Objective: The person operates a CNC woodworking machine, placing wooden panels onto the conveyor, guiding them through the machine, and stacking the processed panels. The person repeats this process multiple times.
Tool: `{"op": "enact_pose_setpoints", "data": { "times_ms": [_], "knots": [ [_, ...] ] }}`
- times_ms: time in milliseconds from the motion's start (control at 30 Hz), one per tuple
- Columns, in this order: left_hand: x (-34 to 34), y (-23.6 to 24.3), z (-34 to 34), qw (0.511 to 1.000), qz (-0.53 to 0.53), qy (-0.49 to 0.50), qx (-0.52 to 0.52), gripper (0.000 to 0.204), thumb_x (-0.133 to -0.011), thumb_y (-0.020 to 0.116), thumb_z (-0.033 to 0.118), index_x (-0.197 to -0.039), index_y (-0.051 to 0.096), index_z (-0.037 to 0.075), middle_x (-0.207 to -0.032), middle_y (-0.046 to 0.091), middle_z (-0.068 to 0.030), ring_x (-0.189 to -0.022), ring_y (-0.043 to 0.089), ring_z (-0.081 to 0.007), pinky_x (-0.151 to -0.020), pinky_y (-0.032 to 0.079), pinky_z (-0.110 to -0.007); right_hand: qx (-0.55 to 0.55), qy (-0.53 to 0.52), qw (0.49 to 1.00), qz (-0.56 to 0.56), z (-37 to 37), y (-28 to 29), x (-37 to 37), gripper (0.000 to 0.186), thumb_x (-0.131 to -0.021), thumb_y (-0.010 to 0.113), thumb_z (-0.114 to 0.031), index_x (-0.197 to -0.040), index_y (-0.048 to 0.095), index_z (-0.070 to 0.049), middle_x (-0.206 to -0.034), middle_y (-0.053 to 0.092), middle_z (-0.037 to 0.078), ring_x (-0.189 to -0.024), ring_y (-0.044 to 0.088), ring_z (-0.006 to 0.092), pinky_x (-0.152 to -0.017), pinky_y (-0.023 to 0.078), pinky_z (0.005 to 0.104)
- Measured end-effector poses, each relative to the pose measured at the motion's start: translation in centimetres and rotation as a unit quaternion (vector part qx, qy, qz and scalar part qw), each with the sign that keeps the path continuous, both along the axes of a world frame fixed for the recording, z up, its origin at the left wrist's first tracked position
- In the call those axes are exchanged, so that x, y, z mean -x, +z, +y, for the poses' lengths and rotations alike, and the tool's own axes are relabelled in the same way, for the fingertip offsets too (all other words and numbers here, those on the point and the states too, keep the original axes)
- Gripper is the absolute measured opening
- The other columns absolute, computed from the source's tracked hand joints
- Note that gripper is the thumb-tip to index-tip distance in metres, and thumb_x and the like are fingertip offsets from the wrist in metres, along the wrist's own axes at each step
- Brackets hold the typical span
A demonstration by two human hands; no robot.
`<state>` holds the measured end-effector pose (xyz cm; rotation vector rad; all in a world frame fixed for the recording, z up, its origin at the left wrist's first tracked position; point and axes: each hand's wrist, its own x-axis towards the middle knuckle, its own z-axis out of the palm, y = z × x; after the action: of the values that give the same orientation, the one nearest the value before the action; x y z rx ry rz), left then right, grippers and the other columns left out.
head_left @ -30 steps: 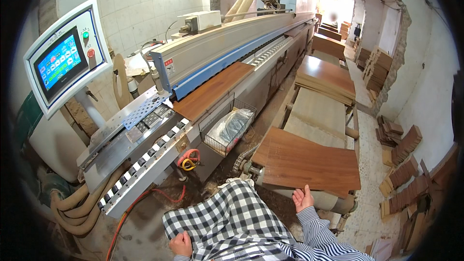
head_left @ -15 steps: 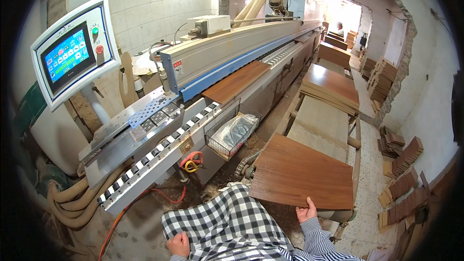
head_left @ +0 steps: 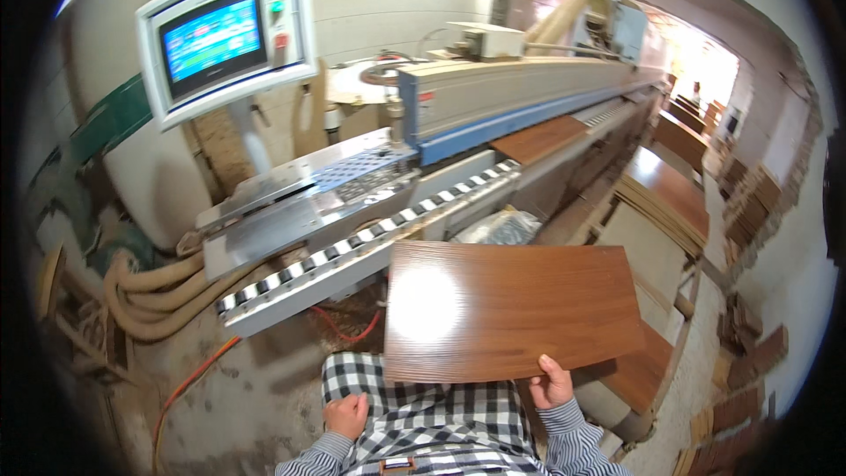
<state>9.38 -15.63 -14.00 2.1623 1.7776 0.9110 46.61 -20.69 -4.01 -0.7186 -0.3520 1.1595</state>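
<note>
- Hands: your right hand [head_left: 552, 385] is closed on the near edge of the wood-grain board [head_left: 515, 308], thumb above, fingers largely hidden beneath; your left hand [head_left: 347, 416] is loosely curled, with nothing visible in it.
- Nearer hand: your right, touching the board right of the middle of its near edge; your left lies apart, nearer to you than the board's near left corner and beside the checked apron [head_left: 423, 419].
- Board, position: on the far side of both your hands, its near edge overlapping the apron in view; you cannot tell from this view whether anything supports it from below.
- Board, direction: long axis running left to right across your front, one short end pointing left, the other right, broad face upward.
- Roller rail [head_left: 379, 231]: beyond the board and to its left, slanting from near left to far right, so the board's long axis lies at an angle to it.
- Second board [head_left: 648, 366]: to the right, partly covered by yours.
</note>
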Motion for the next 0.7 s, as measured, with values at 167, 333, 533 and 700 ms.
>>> {"op": "enact_pose_setpoints", "data": {
  "times_ms": [167,333,533,700],
  "knots": [
    [0.3,0.2,-0.1,0.999,0.008,0.003,0.039,0.037,-0.085,0.062,0.029,-0.058,0.056,0.004,-0.053,0.055,-0.0161,-0.050,0.057,-0.0359,-0.051,0.046,-0.047,0.061,0.159,0.985,-0.001,7.5,3.1,8.6,0.023,-0.087,0.064,-0.006,-0.109,0.059,-0.005,-0.093,0.064,0.002,-0.074,0.061,0.0112,-0.055,0.051,0.0226],
    [0.7,0.8,-0.3,0.999,-0.017,-0.003,0.033,0.034,-0.085,0.064,0.028,-0.060,0.059,0.006,-0.052,0.056,-0.0150,-0.048,0.057,-0.0335,-0.048,0.046,-0.045,0.045,0.301,0.952,-0.026,13.7,4.7,17.0,0.010,-0.089,0.063,-0.008,-0.097,0.062,-0.004,-0.087,0.063,0.002,-0.071,0.059,0.0095,-0.056,0.049,0.0216],
    [0.9,0.6,-0.1,0.999,-0.018,-0.011,0.042,0.035,-0.086,0.062,0.030,-0.060,0.059,0.007,-0.053,0.057,-0.0142,-0.050,0.058,-0.0333,-0.050,0.047,-0.046,0.072,0.363,0.928,-0.050,19.3,5.8,22.6,0.015,-0.091,0.065,-0.017,-0.098,0.062,-0.004,-0.086,0.064,0.001,-0.066,0.059,0.0095,-0.056,0.050,0.0227],
    [0.9,0.8,0.0,0.999,-0.017,-0.018,0.035,0.034,-0.087,0.062,0.031,-0.062,0.060,0.007,-0.054,0.058,-0.0143,-0.050,0.058,-0.0328,-0.050,0.047,-0.046,0.093,0.416,0.902,-0.071,22.5,6.8,24.1,0.017,-0.091,0.064,-0.019,-0.094,0.062,-0.002,-0.082,0.066,0.005,-0.071,0.067,0.0143,-0.063,0.054,0.0230]
  ]
}}
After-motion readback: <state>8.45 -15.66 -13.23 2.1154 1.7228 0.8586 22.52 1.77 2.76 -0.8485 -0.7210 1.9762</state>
